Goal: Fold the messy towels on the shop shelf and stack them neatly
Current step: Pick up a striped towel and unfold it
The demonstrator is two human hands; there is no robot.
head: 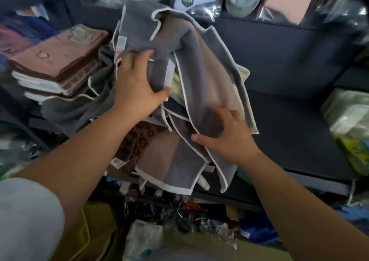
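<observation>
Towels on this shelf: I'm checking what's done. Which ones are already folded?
The pink-and-brown stack on the left, flat and squared; the grey white-edged towels are a crumpled heap.

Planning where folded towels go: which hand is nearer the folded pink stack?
Left. The left hand grips the grey towels just right of the folded pink stack; the right hand holds them lower, farther right of the stack.

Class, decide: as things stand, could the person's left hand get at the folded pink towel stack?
Probably yes, once it lets go: the left hand grips the grey towels. The pink stack lies close beside it, top uncovered.
</observation>
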